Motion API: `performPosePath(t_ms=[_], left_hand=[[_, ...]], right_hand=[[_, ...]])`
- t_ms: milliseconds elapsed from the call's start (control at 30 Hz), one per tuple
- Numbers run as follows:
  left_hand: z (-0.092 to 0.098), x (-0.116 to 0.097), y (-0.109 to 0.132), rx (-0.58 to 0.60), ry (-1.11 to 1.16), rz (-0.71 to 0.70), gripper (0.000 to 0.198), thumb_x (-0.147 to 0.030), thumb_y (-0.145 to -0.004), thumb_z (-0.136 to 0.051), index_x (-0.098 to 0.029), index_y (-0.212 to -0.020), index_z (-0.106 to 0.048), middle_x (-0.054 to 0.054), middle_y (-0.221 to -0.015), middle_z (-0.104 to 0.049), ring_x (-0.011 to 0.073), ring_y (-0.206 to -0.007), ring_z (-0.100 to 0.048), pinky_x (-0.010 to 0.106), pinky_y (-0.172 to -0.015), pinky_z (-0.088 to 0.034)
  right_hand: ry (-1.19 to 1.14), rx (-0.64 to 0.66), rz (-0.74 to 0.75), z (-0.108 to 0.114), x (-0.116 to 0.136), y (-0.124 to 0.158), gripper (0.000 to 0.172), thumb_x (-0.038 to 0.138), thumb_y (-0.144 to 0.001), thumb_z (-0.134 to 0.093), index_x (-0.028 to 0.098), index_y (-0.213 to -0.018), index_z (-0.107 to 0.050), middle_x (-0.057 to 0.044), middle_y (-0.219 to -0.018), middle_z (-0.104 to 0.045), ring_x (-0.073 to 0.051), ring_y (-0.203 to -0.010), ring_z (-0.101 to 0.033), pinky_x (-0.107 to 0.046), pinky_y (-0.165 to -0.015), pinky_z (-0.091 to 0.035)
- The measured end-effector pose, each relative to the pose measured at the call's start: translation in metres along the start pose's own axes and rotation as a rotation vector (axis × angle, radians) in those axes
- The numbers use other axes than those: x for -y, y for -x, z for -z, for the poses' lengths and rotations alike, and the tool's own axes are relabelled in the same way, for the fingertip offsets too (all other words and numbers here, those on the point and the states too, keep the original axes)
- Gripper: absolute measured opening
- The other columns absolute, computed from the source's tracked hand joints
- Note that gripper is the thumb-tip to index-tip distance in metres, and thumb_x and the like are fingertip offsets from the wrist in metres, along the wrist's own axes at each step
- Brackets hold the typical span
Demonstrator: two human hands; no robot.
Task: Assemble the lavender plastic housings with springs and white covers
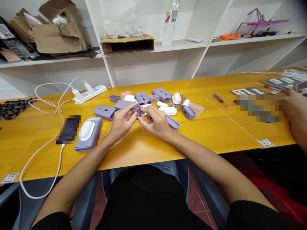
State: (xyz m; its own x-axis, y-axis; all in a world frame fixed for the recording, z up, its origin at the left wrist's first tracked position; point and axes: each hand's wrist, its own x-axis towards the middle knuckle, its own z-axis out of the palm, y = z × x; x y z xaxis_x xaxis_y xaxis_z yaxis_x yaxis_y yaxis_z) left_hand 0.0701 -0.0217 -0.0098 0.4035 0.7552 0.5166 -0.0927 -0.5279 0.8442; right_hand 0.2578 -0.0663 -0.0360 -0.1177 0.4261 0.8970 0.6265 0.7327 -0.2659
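Above the table, my left hand (122, 123) and my right hand (157, 120) meet fingertip to fingertip. Both pinch a small purple plastic part (136, 108); a dark, curved, wire-like bit shows at its lower end, too small to make out. Around them lie purple housings (105, 111) with keyhole-shaped slots, a white oval piece (168, 110) and a purple cap (189, 112). A metal spring (105, 130) rests beside my left wrist. Left of that arm, a finished-looking purple and white case (89, 132) lies on the tabletop.
A phone (68, 129) on a white cable lies left, near a power strip (92, 93). A screwdriver (220, 99) lies to the right. At the right edge, another person's hand (296, 108) is by grey trays. White shelves (153, 68) stand behind the table.
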Motion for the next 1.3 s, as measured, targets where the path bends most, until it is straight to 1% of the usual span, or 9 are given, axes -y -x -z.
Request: performPosePath(t_ms=[100,167,267,400,600,833,1000,1100,1300], left_hand=[[0.0010,-0.0012,0.0004,-0.008,-0.027,0.025,0.048,-0.035,-0.092,-0.085,-0.017,-0.136,-0.079,0.013,-0.124,-0.085,0.0283,-0.106,-0.085,0.043,-0.103,-0.070],[0.0009,-0.0020,0.0008,-0.011,-0.020,0.045,0.048,-0.035,-0.092,-0.085,-0.017,-0.136,-0.079,0.013,-0.125,-0.085,0.0280,-0.101,-0.086,0.042,-0.098,-0.071],[-0.0003,-0.0034,0.0014,-0.013,0.013,0.055,0.047,-0.038,-0.093,-0.084,-0.017,-0.135,-0.078,0.014,-0.131,-0.083,0.0297,-0.107,-0.085,0.043,-0.099,-0.071],[-0.0026,-0.0053,0.0015,-0.007,0.042,0.049,0.047,-0.041,-0.094,-0.084,-0.016,-0.133,-0.078,0.016,-0.133,-0.082,0.0322,-0.119,-0.083,0.045,-0.105,-0.070],[-0.0008,-0.0061,0.0005,-0.003,0.084,0.111,0.056,-0.048,-0.091,-0.087,-0.017,-0.136,-0.078,0.015,-0.135,-0.082,0.0347,-0.124,-0.080,0.050,-0.107,-0.069],[0.0043,-0.0054,-0.0019,0.096,0.142,0.140,0.066,-0.049,-0.091,-0.087,-0.017,-0.147,-0.074,0.017,-0.143,-0.078,0.0389,-0.131,-0.077,0.056,-0.109,-0.068],[0.0045,-0.0081,-0.0022,0.139,0.131,0.138,0.068,-0.048,-0.093,-0.084,-0.016,-0.152,-0.070,0.018,-0.149,-0.074,0.0396,-0.135,-0.074,0.055,-0.112,-0.066],[0.0041,-0.0077,-0.0021,0.116,0.133,0.145,0.065,-0.045,-0.093,-0.084,-0.015,-0.149,-0.072,0.018,-0.146,-0.076,0.0382,-0.131,-0.077,0.053,-0.109,-0.068],[0.0012,-0.0031,-0.0011,0.033,0.131,0.137,0.056,-0.038,-0.091,-0.085,-0.013,-0.140,-0.076,0.018,-0.137,-0.081,0.0356,-0.123,-0.081,0.047,-0.099,-0.073]], right_hand=[[0.010,0.025,-0.024,0.0002,-0.0003,0.0001,0.013,0.024,-0.104,-0.069,0.023,-0.117,-0.066,-0.015,-0.113,-0.079,-0.029,-0.104,-0.077,-0.043,-0.083,-0.065],[0.019,0.053,-0.049,0.0005,-0.0007,0.0005,0.012,0.026,-0.106,-0.068,0.023,-0.117,-0.067,-0.015,-0.113,-0.079,-0.029,-0.101,-0.077,-0.043,-0.082,-0.064],[0.022,0.079,-0.067,0.0007,-0.0014,0.0012,0.012,0.029,-0.107,-0.069,0.023,-0.118,-0.067,-0.015,-0.111,-0.078,-0.029,-0.099,-0.075,-0.043,-0.081,-0.062],[0.018,0.065,-0.068,0.0004,-0.0020,0.0019,0.012,0.030,-0.107,-0.069,0.023,-0.117,-0.067,-0.015,-0.111,-0.077,-0.029,-0.097,-0.074,-0.041,-0.079,-0.060],[0.012,0.068,-0.080,0.0012,-0.0013,0.0015,0.012,0.030,-0.107,-0.069,0.024,-0.116,-0.068,-0.013,-0.109,-0.077,-0.028,-0.097,-0.073,-0.040,-0.079,-0.059],[0.013,0.063,-0.076,0.0031,-0.0016,0.0008,0.010,0.028,-0.106,-0.070,0.023,-0.114,-0.069,-0.013,-0.108,-0.077,-0.027,-0.093,-0.073,-0.039,-0.079,-0.059],[0.032,0.048,-0.037,0.0025,-0.0036,0.0018,0.010,0.027,-0.107,-0.070,0.022,-0.115,-0.068,-0.012,-0.107,-0.077,-0.026,-0.093,-0.074,-0.038,-0.078,-0.059],[0.042,0.042,-0.029,0.0019,-0.0032,0.0016,0.010,0.026,-0.106,-0.070,0.022,-0.115,-0.068,-0.012,-0.106,-0.077,-0.026,-0.092,-0.074,-0.037,-0.077,-0.059],[0.063,0.048,-0.031,0.0007,-0.0003,0.0013,0.012,0.027,-0.106,-0.072,0.022,-0.116,-0.068,-0.013,-0.110,-0.078,-0.027,-0.095,-0.076,-0.038,-0.078,-0.060]])
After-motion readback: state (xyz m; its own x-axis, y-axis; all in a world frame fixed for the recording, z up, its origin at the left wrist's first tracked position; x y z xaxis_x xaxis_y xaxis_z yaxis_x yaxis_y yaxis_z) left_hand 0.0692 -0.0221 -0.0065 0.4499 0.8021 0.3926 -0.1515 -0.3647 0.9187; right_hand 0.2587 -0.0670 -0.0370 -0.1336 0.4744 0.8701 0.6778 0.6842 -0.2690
